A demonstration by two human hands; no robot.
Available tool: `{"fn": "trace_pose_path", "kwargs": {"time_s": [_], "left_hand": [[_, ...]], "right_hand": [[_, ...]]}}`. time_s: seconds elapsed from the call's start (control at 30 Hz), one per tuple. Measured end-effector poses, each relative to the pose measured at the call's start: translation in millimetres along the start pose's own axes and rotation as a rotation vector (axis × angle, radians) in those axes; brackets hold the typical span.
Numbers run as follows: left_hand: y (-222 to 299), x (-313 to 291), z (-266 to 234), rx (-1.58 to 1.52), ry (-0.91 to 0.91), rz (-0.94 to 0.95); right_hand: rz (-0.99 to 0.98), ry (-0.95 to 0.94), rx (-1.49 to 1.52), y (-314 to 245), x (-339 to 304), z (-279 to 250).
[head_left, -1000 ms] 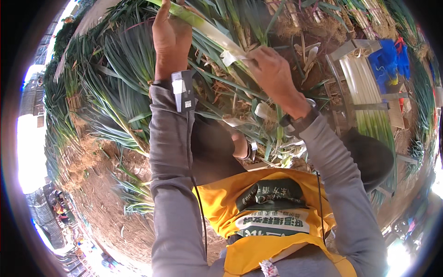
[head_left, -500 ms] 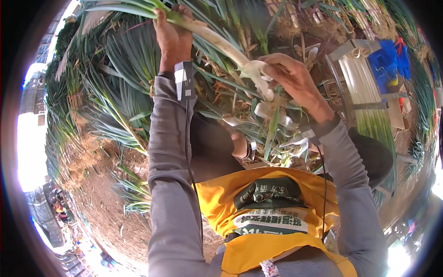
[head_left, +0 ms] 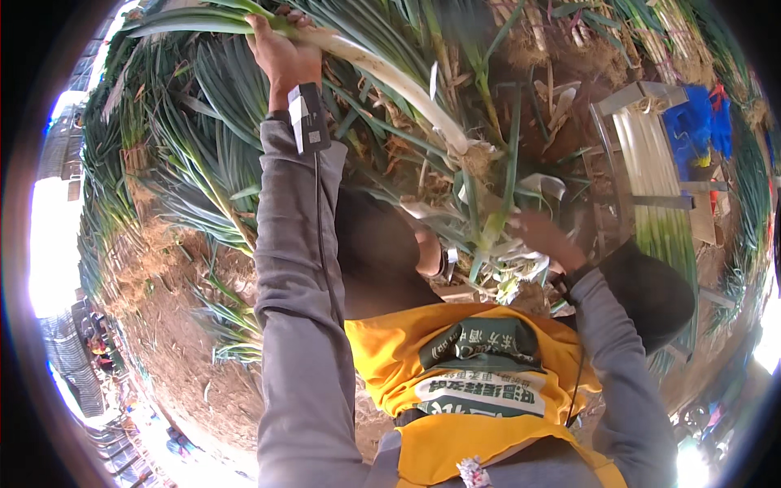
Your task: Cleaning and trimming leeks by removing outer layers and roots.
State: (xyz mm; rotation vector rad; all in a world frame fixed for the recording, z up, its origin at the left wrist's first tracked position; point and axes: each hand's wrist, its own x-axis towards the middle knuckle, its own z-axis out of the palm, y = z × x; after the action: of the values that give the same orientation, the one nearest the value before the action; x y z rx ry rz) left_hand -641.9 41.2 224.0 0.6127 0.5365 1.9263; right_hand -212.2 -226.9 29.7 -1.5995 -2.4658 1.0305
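Note:
My left hand (head_left: 286, 55) is closed around a long green onion (head_left: 382, 69), where the white shaft meets the green leaves. The onion slants down to the right, and its root end (head_left: 480, 154) hangs free over the waste heap. My right hand (head_left: 543, 237) is low beside that heap, apart from the onion, its fingers blurred. A green leaf with a pale base (head_left: 493, 228) stands right at those fingertips; whether they grip it is unclear. Pale peelings (head_left: 521, 272) lie under the right hand.
Piles of unpeeled green onions (head_left: 187, 138) cover the ground at the left and far side. To the right, a metal rack (head_left: 618, 163) holds peeled white onions (head_left: 647, 154), with blue plastic (head_left: 691, 122) beside it. My knees flank the heap.
My right hand has left the onion's root end and dropped toward the peelings. The root end now shows bare, without the loose pale skin. My left hand shifted slightly left with the onion.

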Motion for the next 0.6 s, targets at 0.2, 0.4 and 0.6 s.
{"fn": "trace_pose_path", "kwargs": {"time_s": [0.2,0.4,0.6], "left_hand": [[15,5,-24,-0.020,0.097,-0.109],[36,24,-72,-0.249,0.255,-0.224],[6,19,-66,-0.292,0.198,-0.200]], "right_hand": [[-0.229,0.455,0.485,-91,71,-105],[-0.227,-0.188,2.154,-99,92,-90],[-0.436,0.419,1.049,-134,128,-81]]}}
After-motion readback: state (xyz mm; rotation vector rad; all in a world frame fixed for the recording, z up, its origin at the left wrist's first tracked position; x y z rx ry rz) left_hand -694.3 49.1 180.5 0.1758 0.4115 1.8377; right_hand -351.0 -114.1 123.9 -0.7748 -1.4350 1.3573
